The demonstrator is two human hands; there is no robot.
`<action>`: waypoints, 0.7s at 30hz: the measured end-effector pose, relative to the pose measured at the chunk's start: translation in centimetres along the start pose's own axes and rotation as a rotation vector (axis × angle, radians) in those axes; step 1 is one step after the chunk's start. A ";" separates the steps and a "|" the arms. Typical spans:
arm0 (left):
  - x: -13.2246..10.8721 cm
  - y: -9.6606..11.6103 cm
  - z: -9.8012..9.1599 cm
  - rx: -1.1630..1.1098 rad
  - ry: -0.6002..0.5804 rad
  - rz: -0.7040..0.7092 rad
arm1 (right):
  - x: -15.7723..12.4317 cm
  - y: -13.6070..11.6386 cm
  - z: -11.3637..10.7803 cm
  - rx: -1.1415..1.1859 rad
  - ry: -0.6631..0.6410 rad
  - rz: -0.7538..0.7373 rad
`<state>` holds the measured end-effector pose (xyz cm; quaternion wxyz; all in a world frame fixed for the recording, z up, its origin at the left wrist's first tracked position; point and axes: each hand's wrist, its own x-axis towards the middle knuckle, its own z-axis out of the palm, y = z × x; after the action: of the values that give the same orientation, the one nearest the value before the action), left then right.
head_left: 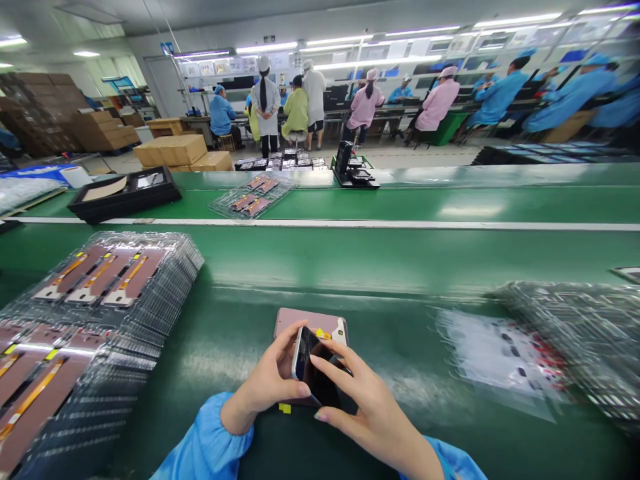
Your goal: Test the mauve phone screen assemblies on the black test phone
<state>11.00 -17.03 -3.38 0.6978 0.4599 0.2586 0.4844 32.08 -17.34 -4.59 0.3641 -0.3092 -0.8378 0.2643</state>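
Observation:
My left hand [275, 373] grips a dark-screened phone [320, 377] by its left edge, thumb along the near side and fingers behind. From the right, my right hand [363, 393] holds the same phone, its fingers on the glossy screen and upper edge and its thumb at the lower corner. The phone is tilted above the green work surface. Behind it lies a pinkish-brown phone back cover [295, 319] with a yellow tab and a pale section at its right end. A small yellow tab [285, 408] shows just below the phone.
On the left stand stacked clear trays [175, 287] holding brown covers with orange flex cables. At right are clear plastic sheets [495, 353] and stacked trays [575, 327]. Across the white strip are a black tray [125, 193], a small tray [225, 203] and a black fixture [353, 170].

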 end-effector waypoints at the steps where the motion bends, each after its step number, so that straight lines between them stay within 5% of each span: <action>1: 0.0 0.0 0.0 0.005 -0.003 0.001 | 0.0 0.0 0.0 -0.004 -0.001 -0.003; 21: -0.1 0.3 0.2 0.120 0.003 -0.008 | 0.2 -0.5 -0.1 -0.171 -0.013 -0.085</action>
<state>10.96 -17.16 -3.05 0.6706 0.4993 0.2901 0.4656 31.88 -17.57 -4.12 0.3419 -0.3016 -0.8720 0.1780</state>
